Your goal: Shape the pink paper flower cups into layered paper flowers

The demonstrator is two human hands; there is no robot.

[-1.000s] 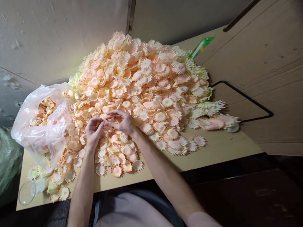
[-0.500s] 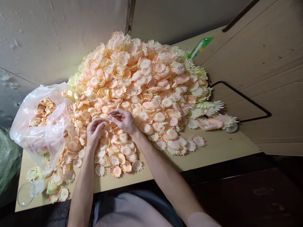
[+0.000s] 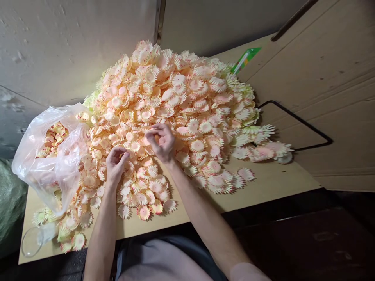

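A large heap of pale pink and cream fringed flower pieces (image 3: 181, 97) covers much of the table. Over its near side, my left hand (image 3: 116, 162) is closed, thumb against curled fingers. A tiny yellowish bit shows between them, too small to name. To the right and slightly farther forward, my right hand (image 3: 163, 144) is closed too, fingers bent toward the thumb. Whatever it pinches, if anything, is hidden. The two hands are apart. Just in front of my wrists lies a smaller cluster of flower pieces (image 3: 143, 187) with red-tipped edges.
A translucent plastic bag (image 3: 38, 128) with more flower pieces stands at the left. A clear round container (image 3: 32, 241) lies at the table's near left corner. A green packet (image 3: 246, 60) sticks up behind the heap. A bent black rod (image 3: 301, 121) is at the right, beside cardboard (image 3: 331, 93).
My hands have come apart from where their fingertips met. The right hand has moved right and its fingers have curled; the left has stayed nearly in place.
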